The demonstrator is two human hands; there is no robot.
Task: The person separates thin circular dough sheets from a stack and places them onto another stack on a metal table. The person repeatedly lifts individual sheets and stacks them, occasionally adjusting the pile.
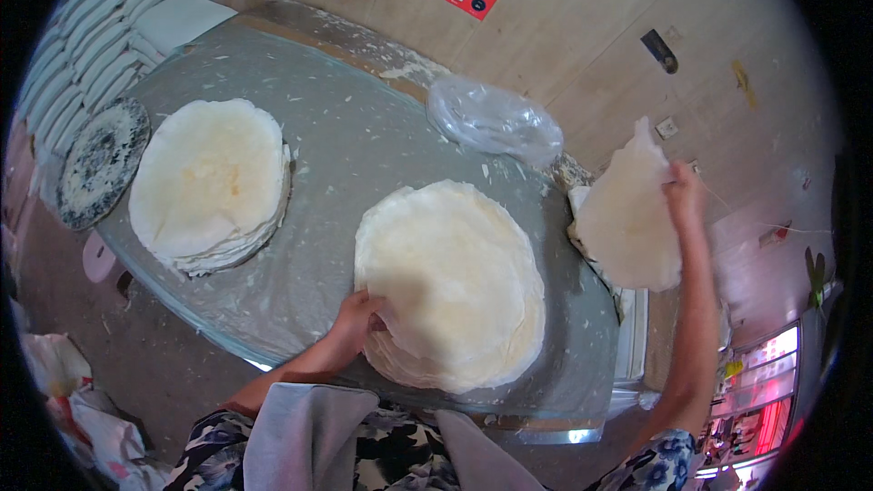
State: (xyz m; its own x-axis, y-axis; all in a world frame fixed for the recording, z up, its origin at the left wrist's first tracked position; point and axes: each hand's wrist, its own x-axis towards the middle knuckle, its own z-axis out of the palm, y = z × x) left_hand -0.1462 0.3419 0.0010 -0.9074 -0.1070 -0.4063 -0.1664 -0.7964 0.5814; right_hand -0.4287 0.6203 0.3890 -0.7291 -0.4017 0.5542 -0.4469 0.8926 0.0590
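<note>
A stack of thin, round, pale flatbread sheets [457, 266] lies on the plastic-covered table before me. My left hand [361, 317] grips the near-left edge of its top sheet between thumb and fingers. Off to the right, my right hand [682, 194] holds up a single flatbread sheet [627, 225] by its edge, and that sheet hangs down beyond the table's right end. On the left of the table sits a second stack of flatbread sheets [208, 181], with browned spots on its top sheet.
A clear plastic bag [494, 119] lies at the table's back edge, by the wall. A dark round board [102, 162] dusted white leans at the left end. White sacks [102, 34] are piled behind it. Crumbs dot the grey plastic cover [327, 143]. A pink stool [99, 258] stands below.
</note>
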